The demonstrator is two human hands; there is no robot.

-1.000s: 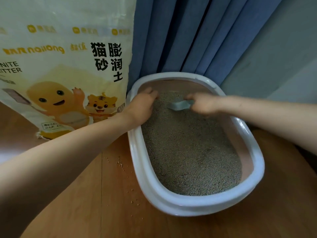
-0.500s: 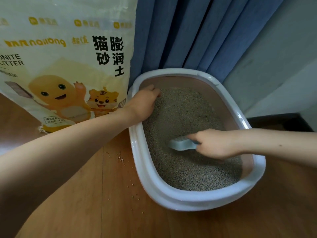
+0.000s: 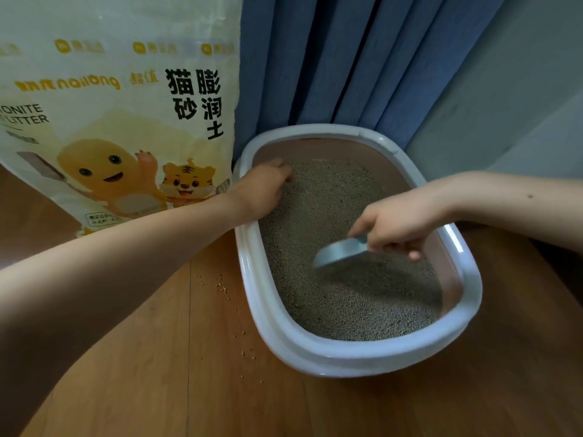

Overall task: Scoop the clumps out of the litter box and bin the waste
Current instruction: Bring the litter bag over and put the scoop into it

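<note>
A white oval litter box (image 3: 318,351) with a pinkish inner wall sits on the wooden floor, filled with grey-brown litter (image 3: 340,298). My left hand (image 3: 262,190) grips the box's far-left rim, fingers curled over its edge into the box. My right hand (image 3: 397,225) holds the handle of a pale blue-grey scoop (image 3: 339,253), whose blade is tilted just above the litter in the middle of the box. No clump stands out in the litter.
A large cream litter bag (image 3: 120,115) with cartoon figures stands at the left behind the box. Blue curtains (image 3: 340,58) hang behind, a pale wall (image 3: 520,89) at the right. Spilled granules (image 3: 224,287) lie on the wooden floor (image 3: 189,389) left of the box.
My right hand drew the scoop from the box's far end toward the near middle, then lifted and tilted it slightly. My left hand stayed on the rim.
</note>
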